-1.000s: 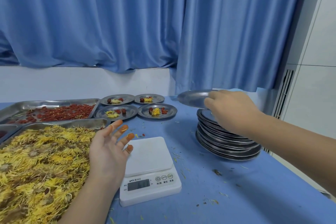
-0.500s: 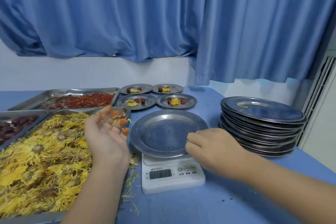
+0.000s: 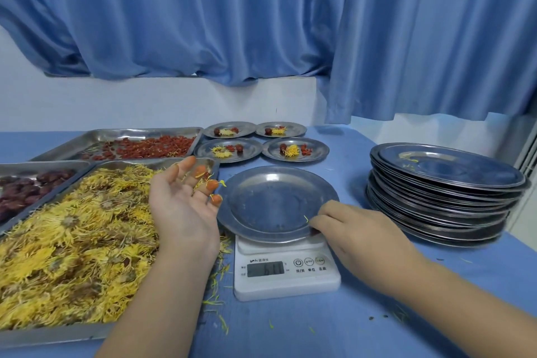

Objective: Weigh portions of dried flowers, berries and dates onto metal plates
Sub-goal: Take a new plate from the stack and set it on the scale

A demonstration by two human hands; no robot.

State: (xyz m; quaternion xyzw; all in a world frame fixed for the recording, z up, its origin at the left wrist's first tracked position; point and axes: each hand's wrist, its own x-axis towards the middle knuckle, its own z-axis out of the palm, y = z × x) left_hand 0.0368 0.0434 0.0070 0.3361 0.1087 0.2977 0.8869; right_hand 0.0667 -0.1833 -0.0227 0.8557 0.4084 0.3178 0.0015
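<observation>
Orange stain tips the fingers (image 3: 213,185) of the left hand (image 3: 183,209). They are spread loose with the palm up and hold nothing, though a few petals stick to them. The hand hovers over the right side of the flower tray (image 3: 52,334).

The right hand (image 3: 360,234) has its fingers (image 3: 315,221) curled on the near right rim of an empty metal plate (image 3: 270,200), pinching it. That plate sits on a white scale (image 3: 286,282) near the middle of the surface (image 3: 377,328). The scale's display shows digits too blurred to read.

Just left of the scale, the flower tray is heaped with yellow dried flowers (image 3: 72,241) and reaches the near edge. Loose petals (image 3: 216,285) lie between tray and scale.

Beyond it, along the far edge, a second tray (image 3: 122,132) carries red berries (image 3: 145,146). A third tray (image 3: 43,165), at the left edge, holds dark dates (image 3: 26,189).

Four filled plates (image 3: 319,151) stand two by two at the far edge, right of the berry tray, each with a small mixed portion. A tall stack of plates (image 3: 436,206) stands by the right edge, well apart from the scale.

A blue curtain (image 3: 261,23) hangs behind the surface.
</observation>
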